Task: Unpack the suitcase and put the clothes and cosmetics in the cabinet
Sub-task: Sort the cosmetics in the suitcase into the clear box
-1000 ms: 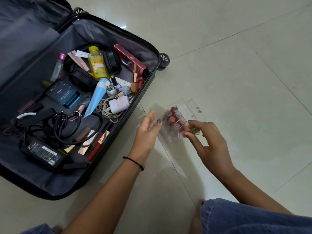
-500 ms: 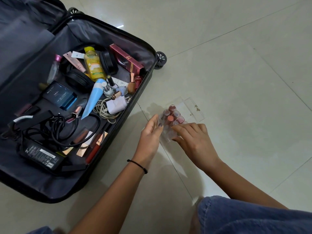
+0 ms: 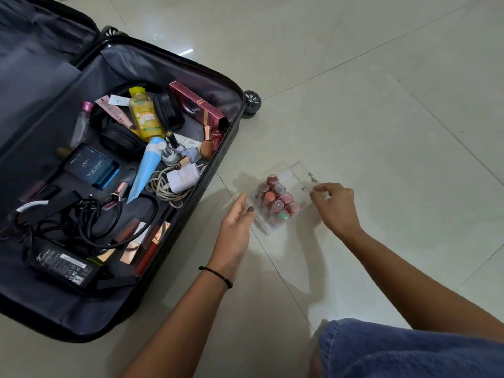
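A clear acrylic box (image 3: 263, 223) holding several lipsticks (image 3: 276, 199) stands on the tiled floor just right of the open black suitcase (image 3: 152, 64). My left hand (image 3: 236, 227) rests with straight fingers against the box's left side. My right hand (image 3: 336, 207) is at the box's right, its curled fingertips pinching the edge of the raised clear lid (image 3: 301, 174). Inside the suitcase lie a yellow bottle (image 3: 143, 115), a blue tube (image 3: 148, 167), a maroon carton (image 3: 196, 106), a blue perfume box (image 3: 92, 166) and loose lipsticks (image 3: 147, 241).
Black headphones (image 3: 120, 137), a white charger with cable (image 3: 182, 177) and a black power adapter with cords (image 3: 61, 264) also lie in the suitcase. My knee in blue denim (image 3: 409, 353) is at the lower right. Pale floor tiles (image 3: 381, 118) stretch beyond the box.
My right hand lifted off the lipsticks and moved right to the lid's edge. My left hand has stayed at the box's left side.
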